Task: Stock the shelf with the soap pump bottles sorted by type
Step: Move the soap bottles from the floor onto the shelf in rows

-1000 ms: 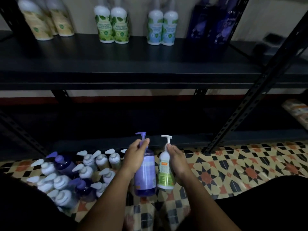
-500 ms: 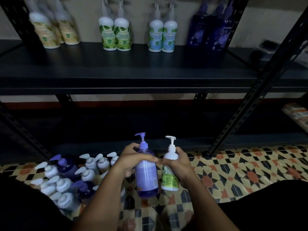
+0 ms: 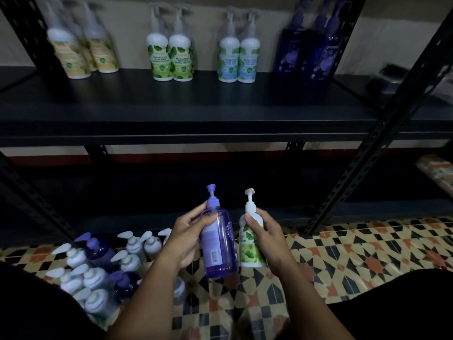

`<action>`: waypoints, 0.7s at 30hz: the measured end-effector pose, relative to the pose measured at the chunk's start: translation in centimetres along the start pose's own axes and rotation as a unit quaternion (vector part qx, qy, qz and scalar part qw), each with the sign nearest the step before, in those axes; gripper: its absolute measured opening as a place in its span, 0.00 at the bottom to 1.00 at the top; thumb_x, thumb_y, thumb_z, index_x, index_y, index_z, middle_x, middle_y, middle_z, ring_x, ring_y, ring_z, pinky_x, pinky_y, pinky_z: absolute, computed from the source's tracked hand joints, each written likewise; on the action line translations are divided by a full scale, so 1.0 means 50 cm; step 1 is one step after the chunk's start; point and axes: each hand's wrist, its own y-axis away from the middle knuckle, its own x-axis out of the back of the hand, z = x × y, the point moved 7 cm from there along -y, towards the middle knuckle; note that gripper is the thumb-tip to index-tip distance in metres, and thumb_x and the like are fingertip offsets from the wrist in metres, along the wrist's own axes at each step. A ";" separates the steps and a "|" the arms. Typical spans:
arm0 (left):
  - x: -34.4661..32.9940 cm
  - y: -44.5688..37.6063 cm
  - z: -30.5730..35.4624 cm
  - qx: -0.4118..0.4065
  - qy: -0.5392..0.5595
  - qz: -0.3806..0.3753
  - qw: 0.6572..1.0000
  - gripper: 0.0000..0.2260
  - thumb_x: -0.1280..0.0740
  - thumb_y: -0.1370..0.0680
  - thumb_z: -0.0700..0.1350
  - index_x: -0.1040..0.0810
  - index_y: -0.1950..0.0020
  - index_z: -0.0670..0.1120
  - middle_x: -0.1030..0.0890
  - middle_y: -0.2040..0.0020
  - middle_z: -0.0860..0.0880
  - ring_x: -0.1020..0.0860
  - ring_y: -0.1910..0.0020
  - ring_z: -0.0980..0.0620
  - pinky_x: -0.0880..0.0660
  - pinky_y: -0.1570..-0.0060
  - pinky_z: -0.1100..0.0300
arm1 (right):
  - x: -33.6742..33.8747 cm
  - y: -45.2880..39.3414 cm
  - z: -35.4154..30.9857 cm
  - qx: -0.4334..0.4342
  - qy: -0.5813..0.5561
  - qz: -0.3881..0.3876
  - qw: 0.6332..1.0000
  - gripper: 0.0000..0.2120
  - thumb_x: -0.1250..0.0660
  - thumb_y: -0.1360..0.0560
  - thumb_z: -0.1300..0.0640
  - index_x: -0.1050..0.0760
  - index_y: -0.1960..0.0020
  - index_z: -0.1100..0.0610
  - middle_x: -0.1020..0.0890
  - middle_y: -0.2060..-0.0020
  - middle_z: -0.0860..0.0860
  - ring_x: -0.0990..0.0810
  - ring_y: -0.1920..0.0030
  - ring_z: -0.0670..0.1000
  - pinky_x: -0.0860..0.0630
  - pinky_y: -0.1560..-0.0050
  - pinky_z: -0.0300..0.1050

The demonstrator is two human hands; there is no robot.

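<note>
Two bottles (image 3: 221, 244) (one per grip (image 3: 186, 238))

Soap bottles (image 3: 171, 60) on black shelf (image 3: 186, 106)

A shop stockroom or store aisle: above the fingers (image 3: 210, 218), a black slotted-metal shelf (image 3: 171, 106) carries pump bottles grouped by label, and left of them more bottles (image 3: 98, 271) crowd the patterned tile floor (image 3: 355, 251).
</note>
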 end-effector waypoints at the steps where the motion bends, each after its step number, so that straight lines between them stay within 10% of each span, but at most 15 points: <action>1: -0.003 0.002 0.001 0.001 0.001 -0.003 1.000 0.16 0.29 0.21 0.39 0.19 0.34 0.53 0.13 0.42 0.47 0.14 0.46 0.49 0.17 0.56 0.57 | -0.004 -0.001 0.000 0.002 0.005 -0.005 1.000 0.11 0.32 0.19 0.47 0.21 0.39 0.49 0.16 0.55 0.53 0.16 0.58 0.52 0.19 0.57 0.46; 8: -0.020 -0.001 -0.016 -0.037 -0.032 0.022 0.999 0.15 0.36 0.16 0.42 0.20 0.33 0.56 0.13 0.42 0.44 0.15 0.46 0.44 0.19 0.44 0.46 | -0.006 -0.003 0.013 0.001 0.003 0.027 1.000 0.13 0.31 0.21 0.42 0.22 0.40 0.47 0.17 0.51 0.57 0.17 0.56 0.53 0.19 0.53 0.52; 11: -0.023 0.003 -0.017 -0.070 -0.057 0.053 0.995 0.11 0.26 0.22 0.47 0.17 0.40 0.56 0.13 0.47 0.41 0.15 0.53 0.41 0.18 0.47 0.40 | -0.006 -0.003 0.016 0.018 0.031 0.038 0.999 0.23 0.22 0.31 0.41 0.23 0.40 0.46 0.16 0.51 0.54 0.15 0.53 0.54 0.17 0.50 0.53; 14: -0.020 0.003 -0.025 -0.068 -0.065 0.069 0.993 0.28 0.17 0.37 0.51 0.20 0.40 0.50 0.14 0.48 0.40 0.14 0.55 0.40 0.15 0.53 0.41 | -0.002 -0.009 0.026 0.019 0.045 0.059 0.997 0.30 0.16 0.38 0.40 0.23 0.42 0.46 0.17 0.50 0.57 0.15 0.54 0.58 0.15 0.52 0.57; 21: 0.014 -0.005 -0.033 -0.059 -0.101 0.106 0.988 0.30 0.14 0.39 0.45 0.23 0.42 0.46 0.15 0.49 0.42 0.13 0.57 0.42 0.16 0.59 0.48 | 0.022 -0.007 0.037 0.013 0.058 0.168 0.984 0.31 0.13 0.41 0.53 0.28 0.46 0.51 0.19 0.52 0.55 0.16 0.55 0.55 0.17 0.57 0.53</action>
